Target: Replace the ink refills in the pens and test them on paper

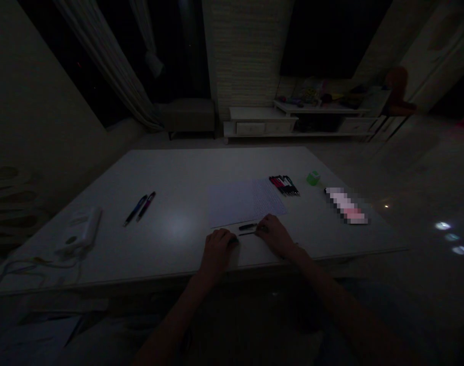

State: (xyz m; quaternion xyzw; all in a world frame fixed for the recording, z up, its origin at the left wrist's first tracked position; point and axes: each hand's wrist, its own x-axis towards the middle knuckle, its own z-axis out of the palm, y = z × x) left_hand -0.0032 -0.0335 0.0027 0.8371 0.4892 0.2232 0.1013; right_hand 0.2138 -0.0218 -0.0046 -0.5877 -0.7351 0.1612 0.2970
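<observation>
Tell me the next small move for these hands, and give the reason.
Probably bring the thin dark rod at the right hand toward the short dark piece at the left hand. The rod already points from the right hand toward the left, and only a small gap separates it from that piece. The light is too dim to tell whether they fit together.

A phone, its screen pixelated, lies near the right edge of the white table; a small green object sits just beyond it. At the left stands a white box, with cables near it. Across the dim room, a curtain hangs left of a low bench. A dark screen is mounted above a white cabinet with things on top. Bright spots shine on the floor at right.
</observation>
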